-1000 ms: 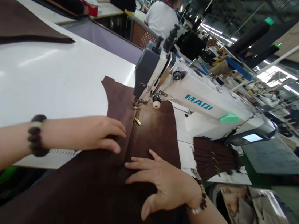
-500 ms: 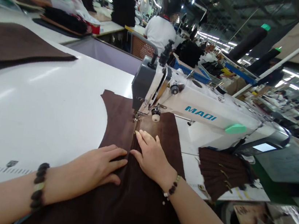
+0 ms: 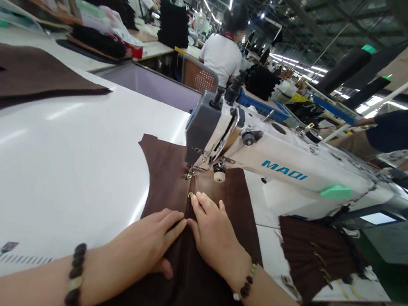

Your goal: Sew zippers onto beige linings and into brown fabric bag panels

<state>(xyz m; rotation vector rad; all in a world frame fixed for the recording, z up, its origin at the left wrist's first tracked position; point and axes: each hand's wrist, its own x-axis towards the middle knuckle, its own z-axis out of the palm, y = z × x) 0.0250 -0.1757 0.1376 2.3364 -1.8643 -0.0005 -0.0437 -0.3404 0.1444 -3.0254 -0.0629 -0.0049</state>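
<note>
Filling the foreground, the white table [image 3: 54,173] carries a MAQI sewing machine [image 3: 284,171] and, beneath its needle end, a brown leather-like panel [image 3: 164,168]; beyond stands a blue crate [image 3: 279,116], its contents unclear. Since a second ago the left hand [image 3: 147,238] and right hand [image 3: 218,232] have drawn in beside the zipper [image 3: 193,184], likely steadying it: the left rests on the panel, thumb apart, gripping nothing, while the right's fingertips meet the brass-coloured pull [image 3: 190,195], though whether they pinch it cannot be told.
</note>
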